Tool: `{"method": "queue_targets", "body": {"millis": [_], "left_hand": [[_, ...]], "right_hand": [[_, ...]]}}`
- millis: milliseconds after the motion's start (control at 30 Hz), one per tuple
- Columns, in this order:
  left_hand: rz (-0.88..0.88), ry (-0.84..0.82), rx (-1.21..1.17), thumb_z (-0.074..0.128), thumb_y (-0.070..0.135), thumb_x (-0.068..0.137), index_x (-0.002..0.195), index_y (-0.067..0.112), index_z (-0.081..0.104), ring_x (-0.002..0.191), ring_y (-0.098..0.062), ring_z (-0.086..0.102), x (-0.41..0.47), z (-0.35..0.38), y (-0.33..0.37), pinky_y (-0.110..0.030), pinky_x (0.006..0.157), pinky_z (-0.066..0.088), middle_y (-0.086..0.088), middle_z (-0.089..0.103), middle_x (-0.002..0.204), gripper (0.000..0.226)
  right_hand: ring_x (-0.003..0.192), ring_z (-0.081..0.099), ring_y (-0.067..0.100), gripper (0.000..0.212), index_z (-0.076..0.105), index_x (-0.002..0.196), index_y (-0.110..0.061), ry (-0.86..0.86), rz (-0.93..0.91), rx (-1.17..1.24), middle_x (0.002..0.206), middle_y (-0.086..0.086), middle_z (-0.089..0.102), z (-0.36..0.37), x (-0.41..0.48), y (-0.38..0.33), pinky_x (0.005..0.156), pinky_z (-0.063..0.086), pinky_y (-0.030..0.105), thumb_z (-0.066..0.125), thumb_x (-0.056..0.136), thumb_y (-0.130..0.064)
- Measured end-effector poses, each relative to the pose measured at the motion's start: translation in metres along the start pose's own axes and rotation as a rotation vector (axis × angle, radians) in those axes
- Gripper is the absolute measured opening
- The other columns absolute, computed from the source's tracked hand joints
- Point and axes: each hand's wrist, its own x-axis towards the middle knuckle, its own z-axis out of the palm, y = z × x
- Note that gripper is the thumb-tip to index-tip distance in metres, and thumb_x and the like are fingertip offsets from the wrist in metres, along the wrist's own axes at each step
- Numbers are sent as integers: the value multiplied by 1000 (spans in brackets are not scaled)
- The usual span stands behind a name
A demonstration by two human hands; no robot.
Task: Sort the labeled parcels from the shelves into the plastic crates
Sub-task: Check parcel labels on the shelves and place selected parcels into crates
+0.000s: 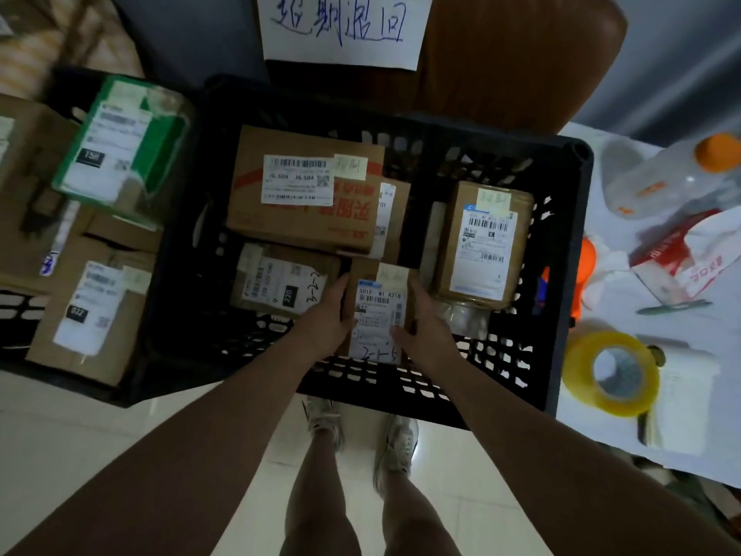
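Parcel: the parcel [377, 311] was inside the black crate [441, 395], near its front wall, with its long axis running front to back.
Left hand: the left hand [326, 321] gripped the parcel's left edge, fingers curled.
Right hand: the right hand [425, 327] gripped its right edge likewise.
Coming move: the parcel lay centred between the hands, neither nearer, so it probably called for lowering straight down.

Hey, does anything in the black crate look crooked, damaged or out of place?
Nothing looks damaged. The big red-printed box lies slightly askew, overlapping a smaller box beneath its right edge.
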Motion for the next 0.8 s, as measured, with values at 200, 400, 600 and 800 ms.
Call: {"method": "queue_targets", "body": {"millis": [200, 400, 600, 800], "left_hand": [[0, -98, 110, 58, 12, 94, 154, 24, 1, 129, -27, 46, 23, -1, -24, -37, 105, 40, -10, 40, 148, 84], [245, -28, 1009, 53, 17, 93, 151, 17, 20, 131, -33, 33, 36, 5, -20, -43, 105, 35, -13, 31, 144, 66], [232, -52, 1160, 47, 28, 97, 151, 23, 19, 135, -31, 23, 29, -4, -21, -43, 109, 19, -6, 23, 151, 62], [153, 81, 1109, 41, 30, 99, 144, 19, 35, 135, -29, 29, -11, -21, -6, -43, 112, 18, -11, 36, 146, 46]], "right_hand": [[128, 49, 21, 78, 9, 154, -24, -94, 5, -169, 144, 8, 46, 11, 22, 20, 93, 35, 15, 57, 94, -7], [108, 58, 30, 65, 10, 154, -25, -182, -32, -669, 129, 18, 56, 10, 43, 29, 72, 43, 28, 45, 100, -24], [103, 57, 31, 68, 4, 154, -31, -174, -63, -782, 119, 17, 56, 5, 37, 34, 75, 48, 34, 43, 99, -24], [113, 51, 30, 43, 42, 142, -16, -143, -183, -785, 119, 15, 54, -16, 6, 2, 88, 49, 39, 44, 99, -24]]}}
